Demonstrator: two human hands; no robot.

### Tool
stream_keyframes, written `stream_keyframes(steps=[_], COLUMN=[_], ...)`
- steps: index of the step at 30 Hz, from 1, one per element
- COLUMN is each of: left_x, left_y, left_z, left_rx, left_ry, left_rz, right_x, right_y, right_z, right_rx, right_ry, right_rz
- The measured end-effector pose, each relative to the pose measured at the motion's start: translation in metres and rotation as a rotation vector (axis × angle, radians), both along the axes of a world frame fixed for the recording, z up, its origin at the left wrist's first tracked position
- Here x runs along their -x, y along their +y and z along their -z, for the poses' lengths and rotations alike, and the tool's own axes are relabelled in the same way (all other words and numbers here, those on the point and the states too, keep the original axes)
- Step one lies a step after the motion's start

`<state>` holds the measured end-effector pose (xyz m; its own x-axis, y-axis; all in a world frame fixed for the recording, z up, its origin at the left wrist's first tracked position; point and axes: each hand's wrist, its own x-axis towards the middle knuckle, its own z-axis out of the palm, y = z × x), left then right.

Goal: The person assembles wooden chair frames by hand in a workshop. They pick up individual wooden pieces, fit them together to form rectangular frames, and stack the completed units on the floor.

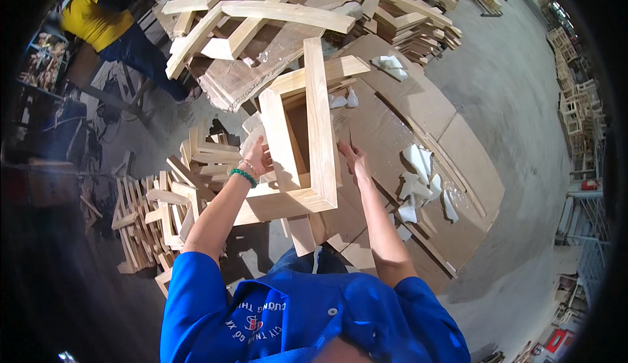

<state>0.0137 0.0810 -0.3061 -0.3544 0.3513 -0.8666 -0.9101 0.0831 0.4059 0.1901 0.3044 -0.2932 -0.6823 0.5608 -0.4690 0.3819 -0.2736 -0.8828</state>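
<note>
In front of me a pale wooden frame (320,121) of joined flat bars stands tilted up, one long bar raised toward me. At its left side is my left hand (257,156), thumb and fingers closed at the left bar; part of the grip is hidden. A green bead bracelet (243,177) circles that wrist. My right hand (355,159) is just right of the frame, fingers pinched on a thin, narrow piece too small to name. Under the frame lie more wooden bars and a cardboard-covered surface (432,111).
Crumpled white pieces (418,180) lie on the cardboard to the right. Wooden frames (261,19) are piled on a cardboard-topped stack ahead. Stacked wooden parts (157,212) stand on the floor at left. Another person in a yellow shirt (98,16) is at far left.
</note>
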Motion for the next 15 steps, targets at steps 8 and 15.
stream_keyframes(steps=[8, 15], left_x=[-0.023, -0.026], left_y=[0.021, 0.027], left_z=[-0.026, -0.024], left_rx=[-0.189, -0.235], left_ry=[0.1, 0.13], left_rz=[-0.043, -0.117], right_x=[-0.008, 0.022], right_y=[-0.001, 0.022], right_z=[0.017, 0.049], right_rx=[0.248, 0.126], right_ry=[-0.066, -0.13], right_rz=[-0.099, -0.182])
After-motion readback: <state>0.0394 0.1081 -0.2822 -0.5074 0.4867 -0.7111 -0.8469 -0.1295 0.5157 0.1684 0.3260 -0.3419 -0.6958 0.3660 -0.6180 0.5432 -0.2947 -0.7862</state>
